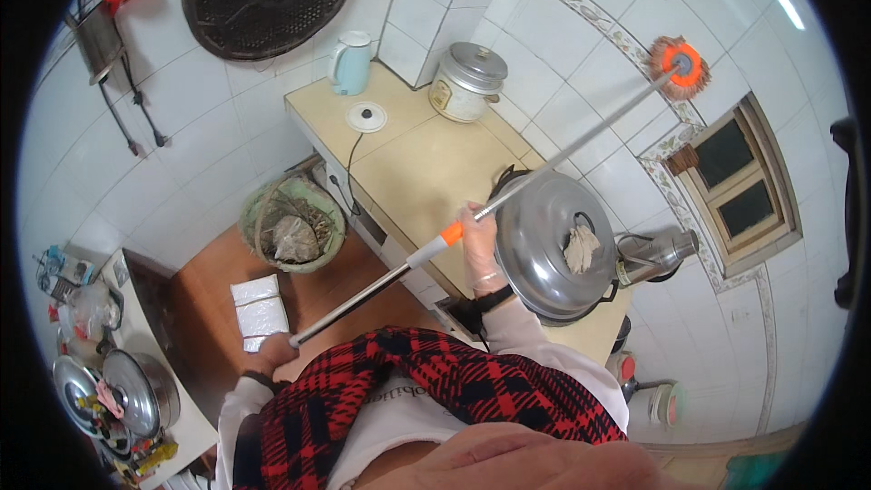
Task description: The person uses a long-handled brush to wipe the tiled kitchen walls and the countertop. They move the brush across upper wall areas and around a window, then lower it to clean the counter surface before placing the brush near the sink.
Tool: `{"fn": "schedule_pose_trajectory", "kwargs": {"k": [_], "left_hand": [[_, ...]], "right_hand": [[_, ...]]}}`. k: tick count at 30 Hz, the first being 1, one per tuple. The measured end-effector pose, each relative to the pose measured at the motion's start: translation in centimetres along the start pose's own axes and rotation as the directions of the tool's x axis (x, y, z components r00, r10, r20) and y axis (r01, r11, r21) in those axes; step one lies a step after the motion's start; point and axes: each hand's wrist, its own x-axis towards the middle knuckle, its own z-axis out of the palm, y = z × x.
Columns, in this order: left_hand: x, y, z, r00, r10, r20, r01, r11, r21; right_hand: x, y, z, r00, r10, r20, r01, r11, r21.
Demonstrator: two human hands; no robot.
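Observation:
A long-handled cleaning mop (pixel 599 113) slants up to the right, its telescopic metal pole held in both hands. Its round orange head (pixel 682 68), fringed with brownish strands, is up at the white tiled wall (pixel 585 54), over the patterned border tiles. My right hand (pixel 482 252), in a clear plastic glove, grips the pole just above its orange and grey collar. Lower down, my left hand (pixel 275 355) is closed round the pole's end, beside a white wrapped packet (pixel 260 309) bound with bands.
Under the pole stands a large wok with a domed metal lid (pixel 551 245) on the counter (pixel 401 163). A metal kettle (pixel 656 255), rice cooker (pixel 468 82) and blue jug (pixel 351 62) stand nearby. A small wooden-framed window (pixel 742 184) is below the mop head. A green basket (pixel 292 221) stands on the floor.

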Motion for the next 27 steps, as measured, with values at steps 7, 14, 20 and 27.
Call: {"fn": "schedule_pose_trajectory", "kwargs": {"k": [7,14,20,27], "left_hand": [[0.8,-0.6,-1.6,0.995,-0.056,-0.084,0.054,0.998,-0.027],[3.1,-2.3,0.6,0.997,-0.078,0.002,0.078,0.988,-0.133],[2.4,0.9,6.1,0.994,0.033,-0.107,-0.058,0.968,-0.243],[6.8,6.1,4.1,0.987,0.085,0.135,-0.02,0.907,-0.42]], "right_hand": [[2.4,1.1,3.0,1.0,0.009,-0.003,-0.009,0.996,0.087],[2.7,2.6,2.5,0.999,0.014,-0.037,-0.013,1.0,0.017],[3.5,3.9,1.0,0.999,-0.018,-0.051,0.008,0.983,-0.185],[12.5,-0.1,4.6,0.968,-0.235,0.089,0.248,0.831,-0.498]]}}
